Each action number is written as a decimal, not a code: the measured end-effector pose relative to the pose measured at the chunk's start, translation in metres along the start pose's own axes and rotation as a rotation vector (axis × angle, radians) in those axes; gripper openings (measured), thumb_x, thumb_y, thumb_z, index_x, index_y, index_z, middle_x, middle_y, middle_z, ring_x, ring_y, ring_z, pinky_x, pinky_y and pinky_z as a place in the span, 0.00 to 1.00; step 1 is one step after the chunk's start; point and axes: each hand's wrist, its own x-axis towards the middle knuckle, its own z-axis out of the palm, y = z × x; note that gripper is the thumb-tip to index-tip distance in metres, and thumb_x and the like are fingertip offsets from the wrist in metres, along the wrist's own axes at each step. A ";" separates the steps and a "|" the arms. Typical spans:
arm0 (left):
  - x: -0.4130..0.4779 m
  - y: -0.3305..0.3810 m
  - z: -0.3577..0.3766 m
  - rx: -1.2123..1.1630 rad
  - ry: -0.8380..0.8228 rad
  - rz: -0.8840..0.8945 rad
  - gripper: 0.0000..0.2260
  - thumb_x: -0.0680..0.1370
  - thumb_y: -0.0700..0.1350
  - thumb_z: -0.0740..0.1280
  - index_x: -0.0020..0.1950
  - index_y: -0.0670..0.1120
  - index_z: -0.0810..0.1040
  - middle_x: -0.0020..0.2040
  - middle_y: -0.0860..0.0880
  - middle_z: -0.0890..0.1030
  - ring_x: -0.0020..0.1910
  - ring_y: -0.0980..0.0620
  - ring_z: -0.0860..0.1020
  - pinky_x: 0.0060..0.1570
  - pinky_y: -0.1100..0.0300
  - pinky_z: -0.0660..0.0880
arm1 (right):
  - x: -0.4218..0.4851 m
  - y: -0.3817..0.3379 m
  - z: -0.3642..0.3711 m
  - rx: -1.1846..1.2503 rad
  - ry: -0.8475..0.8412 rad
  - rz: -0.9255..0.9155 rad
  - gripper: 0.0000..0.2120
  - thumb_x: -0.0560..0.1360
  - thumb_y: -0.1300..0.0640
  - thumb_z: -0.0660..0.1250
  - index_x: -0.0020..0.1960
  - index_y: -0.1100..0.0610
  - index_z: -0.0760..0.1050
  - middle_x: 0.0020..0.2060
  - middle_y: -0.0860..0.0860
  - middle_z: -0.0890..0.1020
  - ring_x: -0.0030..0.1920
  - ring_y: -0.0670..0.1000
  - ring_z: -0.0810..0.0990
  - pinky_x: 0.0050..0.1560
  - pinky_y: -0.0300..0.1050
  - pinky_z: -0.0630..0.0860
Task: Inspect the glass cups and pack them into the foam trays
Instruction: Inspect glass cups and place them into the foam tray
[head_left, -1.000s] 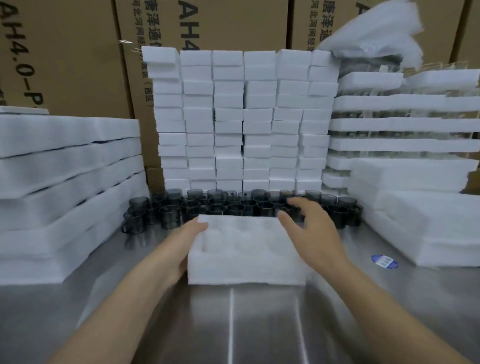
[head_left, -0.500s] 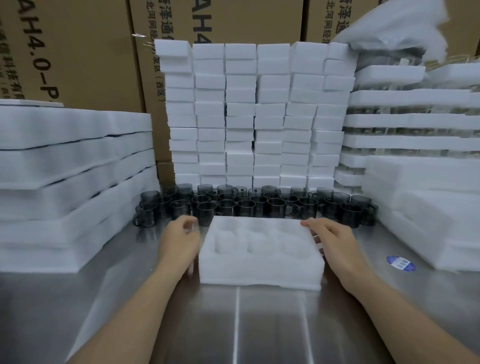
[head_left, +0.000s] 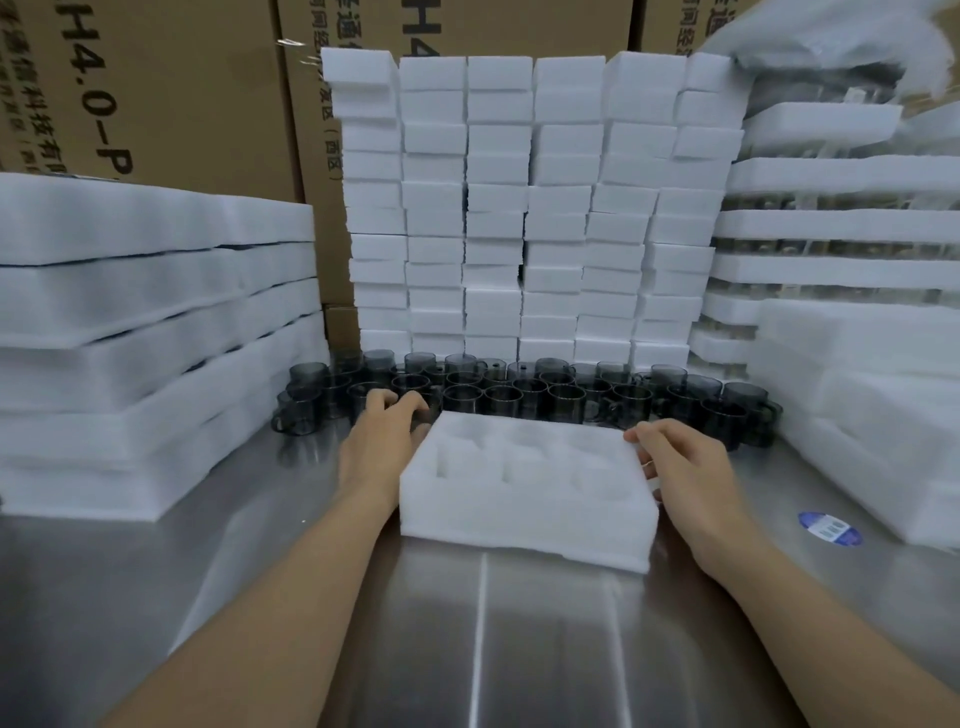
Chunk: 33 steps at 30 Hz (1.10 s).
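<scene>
Empty foam tray (head_left: 524, 493) sits flat on the steel counter (head_left: 519, 649), right in front of me, w/ the cups (head_left: 530, 397) lined up in rows just behind it, against the foam block wall (head_left: 530, 208). My left hand (head_left: 382, 441) is at the tray's left-rear corner, fingers curled over the nearest cups; can't tell if it actually has one pinched or is only touching, since the fingertips blur into the dark glass. My right hand (head_left: 685, 467) rests at the tray's right edge, fingers loosely bent and touching the foam, not gripping anything I can make out. No cup is in any pocket yet, so I judge packing hasn't started on this tray. Handling, as I read it: the tray is light, soft foam, prob. slides easily on polished steel, so I'd steady it by a side wall rather than squeeze it. The cups are smoked glass w/ small handles: hard, smooth, fragile, and packed so tight they touch, so pulling one may knock its neighbours. I'd take a front-row cup by the body or rim, thumb vs. fingers, lift straight up, turn it to check for chips, then lower it upright into a pocket.
</scene>
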 end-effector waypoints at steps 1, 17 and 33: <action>0.000 0.002 -0.002 -0.019 0.031 0.000 0.04 0.85 0.49 0.67 0.59 0.56 0.77 0.67 0.51 0.75 0.55 0.49 0.75 0.47 0.53 0.73 | 0.000 -0.001 0.000 -0.003 -0.007 -0.006 0.13 0.84 0.50 0.66 0.43 0.43 0.84 0.38 0.46 0.85 0.41 0.49 0.83 0.46 0.50 0.78; -0.067 0.096 -0.073 -0.415 0.705 0.693 0.28 0.82 0.42 0.74 0.81 0.44 0.70 0.72 0.50 0.75 0.71 0.51 0.76 0.69 0.51 0.77 | -0.044 -0.082 0.033 -0.207 0.168 -0.691 0.20 0.82 0.53 0.67 0.74 0.51 0.76 0.59 0.44 0.80 0.61 0.48 0.78 0.65 0.47 0.75; -0.095 0.127 -0.073 -0.765 0.434 0.602 0.33 0.77 0.48 0.78 0.80 0.48 0.72 0.68 0.55 0.79 0.68 0.54 0.78 0.57 0.59 0.80 | -0.057 -0.138 0.035 0.539 0.095 -0.187 0.03 0.84 0.58 0.69 0.54 0.56 0.82 0.34 0.48 0.86 0.37 0.45 0.84 0.42 0.40 0.82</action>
